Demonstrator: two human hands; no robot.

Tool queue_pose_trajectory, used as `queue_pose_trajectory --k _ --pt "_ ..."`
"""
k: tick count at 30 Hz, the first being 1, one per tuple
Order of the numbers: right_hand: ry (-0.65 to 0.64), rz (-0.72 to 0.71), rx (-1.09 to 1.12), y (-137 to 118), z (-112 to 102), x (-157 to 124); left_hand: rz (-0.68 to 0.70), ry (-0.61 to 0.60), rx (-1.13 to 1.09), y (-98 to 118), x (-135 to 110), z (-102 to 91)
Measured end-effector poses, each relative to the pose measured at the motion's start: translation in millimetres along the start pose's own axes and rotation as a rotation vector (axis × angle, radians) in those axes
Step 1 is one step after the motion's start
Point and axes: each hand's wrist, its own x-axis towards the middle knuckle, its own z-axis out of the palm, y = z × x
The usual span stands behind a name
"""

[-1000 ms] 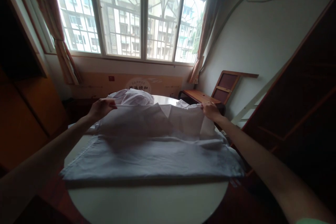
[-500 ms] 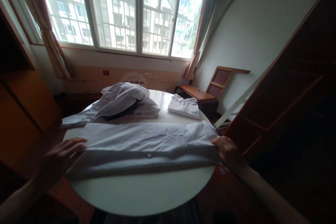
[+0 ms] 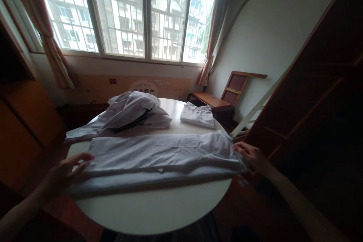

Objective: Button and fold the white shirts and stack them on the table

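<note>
White garment [image 3: 159, 155] folded into a long flat band, lying crosswise on the table's near half

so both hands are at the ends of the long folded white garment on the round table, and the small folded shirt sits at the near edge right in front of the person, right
Not quite. The small folded shirt lies at the far right side of the round table, beyond the long folded garment, as the head view shows. The left hand and right hand are indeed at the garment's ends.
</note>
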Motion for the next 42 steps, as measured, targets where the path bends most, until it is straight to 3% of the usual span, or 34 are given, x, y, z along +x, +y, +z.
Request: queue_pose_trajectory --k 4,9,13,16,21,24,27,30,32,34,37,42 --pt "0.066 0.122 0.027 9.8 -7.3 26.5 -0.182 -0.014 -0.054 -4.1 33.9 -1.6" --pt "-0.011 0.23 0.076 17.1 14.0 57.2 -0.331 -0.204 -0.022 15.6 62.4 -1.7" --pt "-0.065 0.271 0.135 20.4 28.5 74.4 -0.281 -0.068 -0.017 31.0 66.7 -4.4" --pt "-0.011 0.307 0.198 22.9 34.3 85.9 -0.348 0.023 -0.091 30.8 69.5 -4.5" --pt "0.171 0.334 0.132 23.7 43.4 99.0 -0.47 0.017 -0.227 20.0 79.2 5.6" --pt "0.216 0.246 -0.017 20.9 45.1 97.0 -0.466 -0.004 -0.19 13.6 82.0 13.9" --pt "0.259 0.127 -0.089 14.0 39.0 85.6 -0.366 0.126 -0.089 9.6 77.5 18.6" --pt "0.211 0.008 -0.091 2.5 28.8 67.1 -0.008 0.287 -0.031 9.8 65.8 18.2" --pt "0.056 -0.166 -0.132 -5.6 24.6 53.3 0.281 0.139 -0.037 11.9 56.1 16.8" --pt "-0.133 -0.348 -0.191 -11.4 25.1 41.0 0.454 -0.101 -0.018 14.1 46.6 16.7" --pt "-0.232 -0.489 -0.321 -12.7 34.9 29.3 0.461 -0.276 0.044 15.7 35.6 20.7" --pt "-0.137 -0.483 -0.519 -9.6 52.4 35.4 0.359 -0.22 0.064 20.2 36.1 22.6"
